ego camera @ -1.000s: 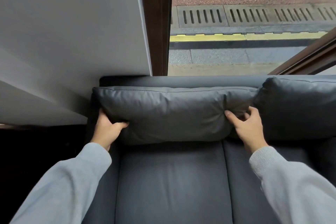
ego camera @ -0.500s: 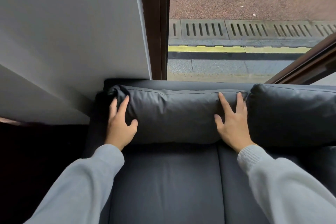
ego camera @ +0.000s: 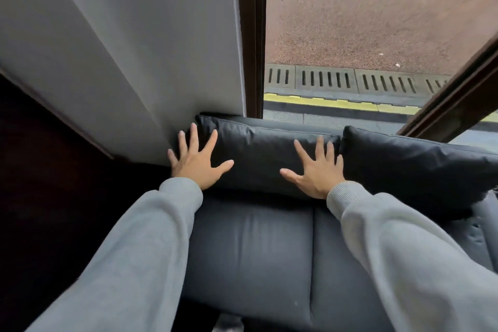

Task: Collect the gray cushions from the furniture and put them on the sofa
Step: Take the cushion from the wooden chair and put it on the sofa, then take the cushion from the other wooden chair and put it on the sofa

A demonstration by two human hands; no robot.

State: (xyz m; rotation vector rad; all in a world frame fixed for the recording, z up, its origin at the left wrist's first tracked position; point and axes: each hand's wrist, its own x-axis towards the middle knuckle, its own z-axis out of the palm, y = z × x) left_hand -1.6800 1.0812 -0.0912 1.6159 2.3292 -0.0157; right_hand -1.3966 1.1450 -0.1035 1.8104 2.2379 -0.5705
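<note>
A dark gray leather cushion (ego camera: pixel 258 153) leans upright against the back of the gray sofa (ego camera: pixel 250 250), at its left end. My left hand (ego camera: pixel 196 160) lies flat on the cushion's left end with fingers spread. My right hand (ego camera: pixel 316 170) lies flat on its right end, fingers also spread. Neither hand grips anything. A second gray cushion (ego camera: pixel 415 167) stands just to the right, touching the first one.
A white wall (ego camera: pixel 121 48) rises behind the sofa's left end. A dark window frame (ego camera: pixel 252 35) stands beside it, with pavement and a drain grate (ego camera: pixel 350 79) outside. Dark floor (ego camera: pixel 48 197) lies left of the sofa.
Both hands let go of the cushion's ends and now rest flat on its front with fingers spread. The cushion sits further back against the sofa's backrest.
</note>
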